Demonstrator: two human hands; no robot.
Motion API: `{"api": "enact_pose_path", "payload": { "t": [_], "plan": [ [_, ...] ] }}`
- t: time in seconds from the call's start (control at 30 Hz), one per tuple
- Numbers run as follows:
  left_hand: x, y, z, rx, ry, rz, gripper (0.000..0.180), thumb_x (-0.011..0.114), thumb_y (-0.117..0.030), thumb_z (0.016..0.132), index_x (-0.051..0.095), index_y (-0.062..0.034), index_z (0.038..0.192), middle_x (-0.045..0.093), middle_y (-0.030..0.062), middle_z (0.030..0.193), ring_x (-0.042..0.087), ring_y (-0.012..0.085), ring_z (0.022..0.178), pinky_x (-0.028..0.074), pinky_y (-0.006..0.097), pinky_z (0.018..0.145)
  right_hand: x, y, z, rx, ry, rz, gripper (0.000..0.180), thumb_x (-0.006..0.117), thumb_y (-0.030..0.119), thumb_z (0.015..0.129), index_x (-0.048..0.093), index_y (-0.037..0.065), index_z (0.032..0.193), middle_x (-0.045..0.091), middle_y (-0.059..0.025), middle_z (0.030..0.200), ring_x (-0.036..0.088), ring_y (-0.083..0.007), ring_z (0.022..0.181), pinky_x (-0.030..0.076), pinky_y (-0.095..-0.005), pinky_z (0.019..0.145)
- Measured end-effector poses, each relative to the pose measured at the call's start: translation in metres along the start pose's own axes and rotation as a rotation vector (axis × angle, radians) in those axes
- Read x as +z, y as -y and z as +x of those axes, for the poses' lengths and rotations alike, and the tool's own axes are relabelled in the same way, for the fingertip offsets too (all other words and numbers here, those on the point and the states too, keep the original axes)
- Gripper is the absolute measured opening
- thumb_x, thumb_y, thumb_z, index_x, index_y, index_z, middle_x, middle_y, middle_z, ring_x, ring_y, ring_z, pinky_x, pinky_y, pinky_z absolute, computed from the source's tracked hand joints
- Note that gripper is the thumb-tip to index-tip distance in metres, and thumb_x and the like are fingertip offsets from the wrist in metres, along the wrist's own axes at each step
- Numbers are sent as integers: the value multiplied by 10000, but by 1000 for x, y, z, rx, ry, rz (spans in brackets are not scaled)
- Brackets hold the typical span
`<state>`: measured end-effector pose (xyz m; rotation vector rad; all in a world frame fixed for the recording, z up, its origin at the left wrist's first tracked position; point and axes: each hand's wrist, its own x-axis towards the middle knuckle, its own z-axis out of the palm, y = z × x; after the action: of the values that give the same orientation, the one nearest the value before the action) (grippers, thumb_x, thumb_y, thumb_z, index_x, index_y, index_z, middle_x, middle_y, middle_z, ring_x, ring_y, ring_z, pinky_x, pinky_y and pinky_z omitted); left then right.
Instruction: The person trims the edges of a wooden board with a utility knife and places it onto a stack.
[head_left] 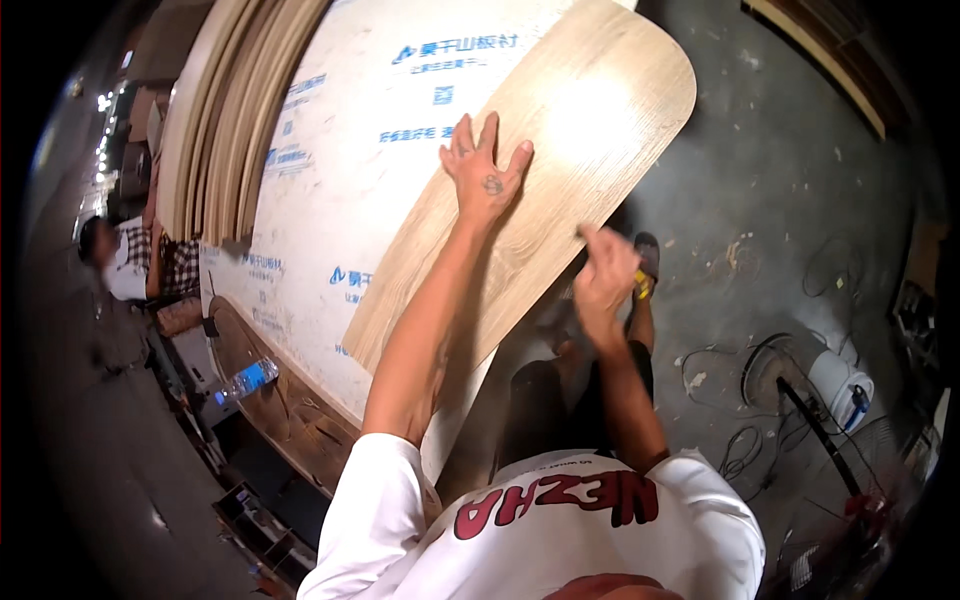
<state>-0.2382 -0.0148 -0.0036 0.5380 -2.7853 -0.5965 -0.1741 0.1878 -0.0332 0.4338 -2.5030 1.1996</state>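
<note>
the left hand lies on the wood-grain board, its fingers and thumb spread wide. the thumb rests on the grain, while the other fingertips reach to the board's left long edge, with the white sheet with blue print just beyond them. the board runs out under that palm both ways: its rounded corners lie beyond the fingers, its narrow near end back beside the forearm.

the right hand is just beside the board's right long edge, nearer the body than the left fingers. its fingers are curled in; i cannot tell whether they hold anything, nor whether they touch the edge.

well to the left of the left fingers stand curved wooden panels in a row, and below those, a person in the background. a bottle with a blue label lies toward the body, left of the left forearm. right of the right fingers, a white bucket is on the grey floor.
</note>
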Motion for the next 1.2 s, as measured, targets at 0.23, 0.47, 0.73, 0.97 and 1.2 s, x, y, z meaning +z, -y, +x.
{"api": "enact_pose_path", "payload": {
  "t": [0.23, 0.47, 0.73, 0.97, 1.2],
  "plan": [
    [-94, 135, -170, -295, 5, 164, 758, 546, -504, 910, 332, -17, 1451, 336, 285, 1452, 303, 425, 1359, 183, 680, 1055, -48, 81, -141, 163, 512, 515, 317, 505, -6, 882, 654, 89, 1146, 642, -128, 1018, 629, -270, 880, 493, -389, 779],
    [-162, 156, -298, -449, 8, 219, 783, 551, -528, 887, 366, 16, 1420, 383, 244, 1421, 293, 395, 1356, 175, 598, 1064, -26, 6, -18, 826, 331, 937, 419, 540, 81, 964, 445, 27, 1368, 631, -119, 1040, 676, -215, 773, 517, -298, 684],
    [-129, 100, -342, -196, 56, 210, 739, 512, -497, 912, 330, -48, 1470, 230, 231, 1540, 160, 369, 1440, 88, 605, 1125, -34, -39, 50, 797, 355, 1039, 407, 528, 59, 958, 438, 64, 1355, 602, -109, 1056, 624, -241, 798, 520, -334, 630],
    [-104, 46, -402, 94, 229, 177, 698, 399, -472, 972, 248, -52, 1508, 144, 168, 1593, 64, 289, 1488, 29, 549, 1169, -43, -36, -22, 1206, 468, 1097, 347, 432, 87, 977, 475, 6, 1312, 646, -156, 1042, 623, -248, 788, 498, -325, 627],
    [-98, 35, -387, 306, 266, 238, 741, 390, -480, 937, 188, -80, 1528, 106, 140, 1607, 71, 261, 1493, 22, 570, 1165, -108, -90, -115, 1289, 535, 1039, 249, 536, 189, 955, 576, -29, 1069, 656, -136, 968, 595, -200, 726, 518, -295, 644]
  ]
}}
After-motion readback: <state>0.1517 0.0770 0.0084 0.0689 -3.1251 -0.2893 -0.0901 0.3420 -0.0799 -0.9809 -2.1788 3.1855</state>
